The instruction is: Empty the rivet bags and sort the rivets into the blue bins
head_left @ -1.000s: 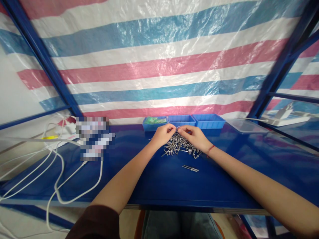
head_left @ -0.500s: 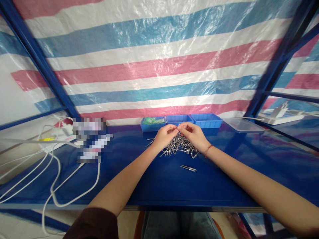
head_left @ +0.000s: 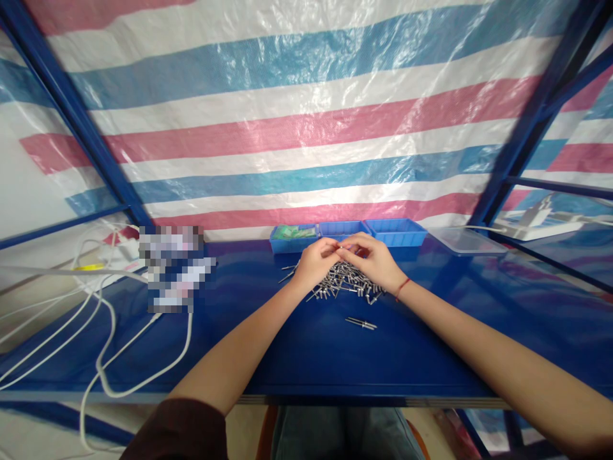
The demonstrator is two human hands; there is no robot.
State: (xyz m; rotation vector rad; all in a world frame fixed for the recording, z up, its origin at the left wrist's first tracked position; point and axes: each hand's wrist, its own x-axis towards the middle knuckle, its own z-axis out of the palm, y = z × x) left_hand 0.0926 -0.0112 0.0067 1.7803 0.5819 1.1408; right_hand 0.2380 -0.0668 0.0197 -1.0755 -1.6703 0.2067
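Note:
Silver blind rivets lie heaped in a loose pile [head_left: 342, 280] on the blue table, below and between my hands. Above the pile, my left hand [head_left: 318, 260] is closed in a pinch. The fingertips of my right hand [head_left: 371, 257], also pinched, meet it. Between them shows a small shiny tip that looks like a blind rivet [head_left: 341, 248]; the fingers hide most of it. Closer to the front edge, a few rivets [head_left: 361, 323] lie side by side, apart from the pile.
Behind the pile stand three blue bins: the left bin [head_left: 287, 246] with green packets, a middle bin [head_left: 342, 228] and a right bin [head_left: 397, 235]. A clear plastic lid [head_left: 467, 241] lies to their right. White cables [head_left: 113, 358] loop over the table's left side.
My right fingers have shifted slightly, and a small shiny tip now shows at the pinch. The pile and the separate rivets look unchanged.

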